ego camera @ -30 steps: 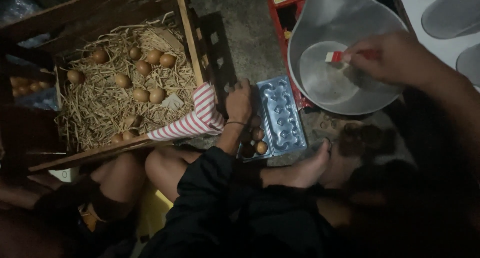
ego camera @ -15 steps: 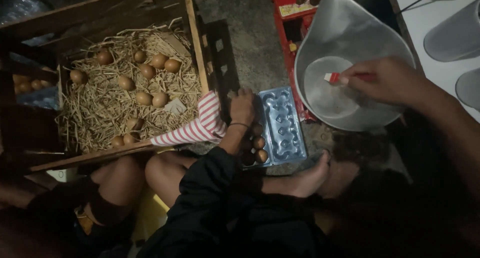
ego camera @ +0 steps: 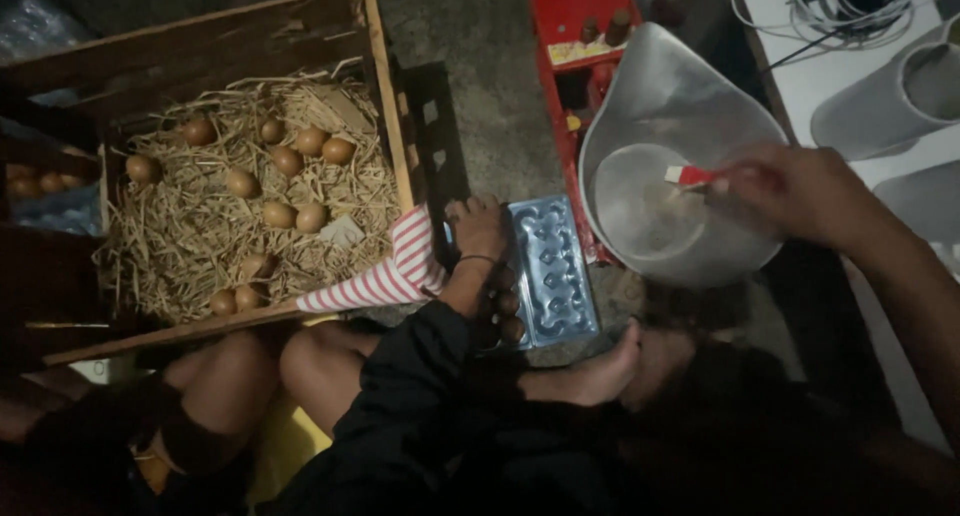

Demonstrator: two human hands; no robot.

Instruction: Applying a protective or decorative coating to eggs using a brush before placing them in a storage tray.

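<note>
Egg tray point(ego camera: 555, 271): blue moulded plastic, lying flat on the concrete floor just right of the wooden crate, close in front of the person's bent knees. Most cups look empty; a few brown eggs point(ego camera: 507, 316) sit in the near-left cups, partly hidden by the forearm.

Left hand point(ego camera: 478, 226): rests at the tray's far-left corner, fingers curled over the tray's edge and against a red-and-white striped cloth point(ego camera: 385, 276). Too dark to tell whether the fingers pinch the cloth, the tray, or an egg. A thin band is on the wrist. The cloth drapes over the crate's near-right corner.

Right hand point(ego camera: 800, 191): extended to the right, closed around a small tool with a red-and-white handle point(ego camera: 690, 176); its tip reaches into a large grey metal bowl point(ego camera: 680, 126). The bowl stands just right of the tray, tilted toward the camera.

Wooden crate point(ego camera: 250, 156): left of tray, lined with straw point(ego camera: 190, 256). About a dozen brown eggs lie scattered on the straw, mostly toward the far side, a few near the front edge.

Farther back: red plastic crate point(ego camera: 570, 16) behind the bowl, with bottles in it. At the far right, a white surface point(ego camera: 810, 66) with a coil of cables.
</note>
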